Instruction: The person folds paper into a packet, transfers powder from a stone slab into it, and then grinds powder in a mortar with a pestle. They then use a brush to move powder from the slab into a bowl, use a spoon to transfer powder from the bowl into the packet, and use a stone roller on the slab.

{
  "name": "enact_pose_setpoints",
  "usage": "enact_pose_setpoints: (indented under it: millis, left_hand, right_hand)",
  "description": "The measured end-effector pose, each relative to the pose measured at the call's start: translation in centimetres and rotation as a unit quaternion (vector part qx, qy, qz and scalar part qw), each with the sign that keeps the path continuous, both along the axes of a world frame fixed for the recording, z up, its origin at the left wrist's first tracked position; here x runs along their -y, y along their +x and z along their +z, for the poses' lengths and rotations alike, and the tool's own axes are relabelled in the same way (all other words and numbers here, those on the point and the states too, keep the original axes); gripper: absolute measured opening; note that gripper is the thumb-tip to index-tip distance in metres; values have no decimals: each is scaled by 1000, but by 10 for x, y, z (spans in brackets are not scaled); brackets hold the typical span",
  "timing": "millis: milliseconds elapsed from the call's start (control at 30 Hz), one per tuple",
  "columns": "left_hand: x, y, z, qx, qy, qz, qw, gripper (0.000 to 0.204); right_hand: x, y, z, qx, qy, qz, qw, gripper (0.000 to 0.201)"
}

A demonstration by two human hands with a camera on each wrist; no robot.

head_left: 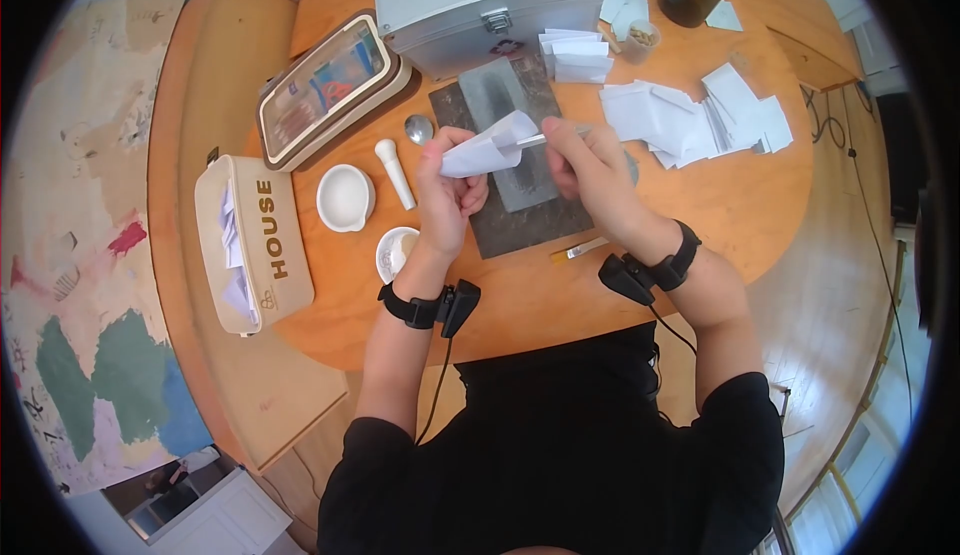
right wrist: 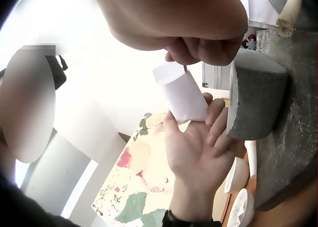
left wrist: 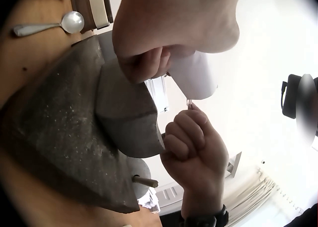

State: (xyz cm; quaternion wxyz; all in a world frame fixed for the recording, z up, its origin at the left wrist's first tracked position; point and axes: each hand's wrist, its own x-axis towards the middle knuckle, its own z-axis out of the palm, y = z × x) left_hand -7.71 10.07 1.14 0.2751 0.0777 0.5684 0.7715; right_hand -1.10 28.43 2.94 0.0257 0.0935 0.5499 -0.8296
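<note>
Mouth-first, the paper packet [head_left: 482, 152] pinched by left fingers [head_left: 472, 195] is turned toward the slim tool [head_left: 532, 141] pinched by right fingers [head_left: 562, 167].

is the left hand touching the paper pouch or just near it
Touching: the right wrist view shows the left hand holding the lower end of the paper pouch between thumb and fingers.
</note>
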Motion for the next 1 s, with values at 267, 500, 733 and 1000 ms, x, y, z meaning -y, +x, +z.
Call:
enact_pose_setpoints:
  millis: [267, 500, 733, 1000]
  left_hand:
    - [5, -6, -6, 79, 37, 44, 995, 55]
    - [11, -13, -15, 98, 22, 76, 992, 66]
    - [15, -17, -14, 104, 30, 86, 990, 64]
    - [28, -20, -15, 70, 140, -12, 988, 46]
  right_hand:
    - [-14, -7, -4, 22, -39, -55, 997, 43]
    - [-24, -5, 0, 48, 22, -78, 996, 44]
    - [-26, -4, -19, -91, 344, -67, 932, 40]
    - [-21, 5, -9, -221, 527, -44, 820, 27]
